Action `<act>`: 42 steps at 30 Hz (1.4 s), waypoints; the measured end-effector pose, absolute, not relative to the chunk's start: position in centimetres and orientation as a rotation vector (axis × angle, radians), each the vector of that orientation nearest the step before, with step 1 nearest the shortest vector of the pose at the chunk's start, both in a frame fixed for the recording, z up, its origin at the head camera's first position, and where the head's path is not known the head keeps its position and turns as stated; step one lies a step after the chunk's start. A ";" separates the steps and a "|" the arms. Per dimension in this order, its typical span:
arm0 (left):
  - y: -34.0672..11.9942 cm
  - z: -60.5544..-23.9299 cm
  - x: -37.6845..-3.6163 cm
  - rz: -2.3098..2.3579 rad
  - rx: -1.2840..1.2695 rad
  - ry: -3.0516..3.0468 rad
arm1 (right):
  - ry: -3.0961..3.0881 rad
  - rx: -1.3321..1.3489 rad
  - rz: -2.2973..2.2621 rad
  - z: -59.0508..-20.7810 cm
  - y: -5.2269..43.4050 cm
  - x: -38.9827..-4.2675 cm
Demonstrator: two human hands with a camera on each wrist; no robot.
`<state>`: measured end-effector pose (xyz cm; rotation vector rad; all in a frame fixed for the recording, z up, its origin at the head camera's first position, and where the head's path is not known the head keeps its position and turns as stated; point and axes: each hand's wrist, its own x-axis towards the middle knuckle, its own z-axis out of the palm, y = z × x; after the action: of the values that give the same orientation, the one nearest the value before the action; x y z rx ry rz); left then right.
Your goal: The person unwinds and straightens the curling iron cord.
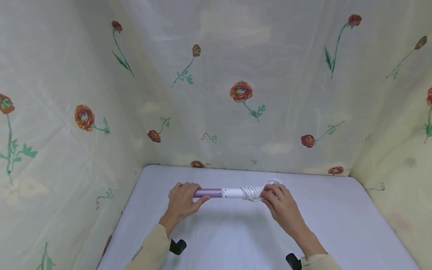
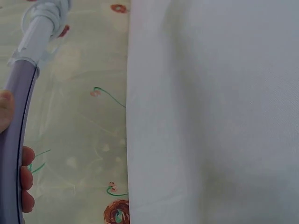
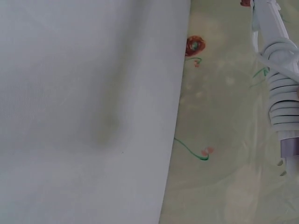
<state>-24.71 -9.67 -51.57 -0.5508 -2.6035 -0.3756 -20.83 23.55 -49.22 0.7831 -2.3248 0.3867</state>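
One rod point(image 1: 232, 193), above desk point(image 1: 236, 236), long axis along desk's far edge, purple end desk-left; your left hand point(image 1: 183, 200) gripping it, right hand point(image 1: 283, 208) pinching cord point(image 1: 252, 193); purple band point(image 3: 289, 147) past coils: right wrist view only.

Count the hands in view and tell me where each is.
2: the left hand grips the purple handle; the right hand holds the white cord wound around the white section.

Flower-printed sheeting point(image 1: 283, 97); pale tabletop point(image 1: 233, 243)
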 end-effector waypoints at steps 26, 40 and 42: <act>-10.2 -51.1 -24.6 -0.411 -0.552 -2.510 | -2.428 -0.087 1.459 -47.2 24.4 -23.6; -10.2 -51.1 -24.6 -0.417 -0.538 -2.530 | -2.412 0.789 0.542 -47.4 25.6 -22.3; -10.1 -51.0 -24.6 -0.406 -0.538 -2.533 | -2.355 0.829 0.462 -47.3 25.7 -22.4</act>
<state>-24.63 -10.10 -51.05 -0.5379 -2.5334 -0.4057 -22.36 25.74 -47.28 0.8290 -2.3546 0.4620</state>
